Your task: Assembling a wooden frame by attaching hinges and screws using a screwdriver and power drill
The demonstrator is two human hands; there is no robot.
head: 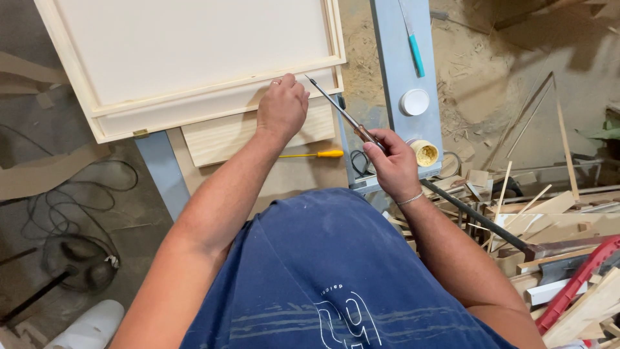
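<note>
At twelve o'clock from the blue shirt (323, 271), my left hand (282, 108) is pressing down on the lower rail of the pale wooden frame (194, 90), its fingers curled shut against the wood and holding nothing loose. My right hand (394, 165) is sitting at about two o'clock, its fingers wrapping tight around the handle of a long screwdriver (339, 110), and the thin shaft is slanting up toward eleven o'clock so its tip is hovering just beside my left knuckles. The frame is lying across the counter (400, 58) with a loose wooden board (226, 139) tucked under its near edge. A yellow-handled screwdriver (316, 154) is resting below that board, near my left forearm. I am judging that good work here means keeping the frame pinned flat, bringing the tip square to the rail, and keeping my left fingers clear of the blade's path. A small open jar (425, 152) and a white lid (414, 101) are sitting at one o'clock.
</note>
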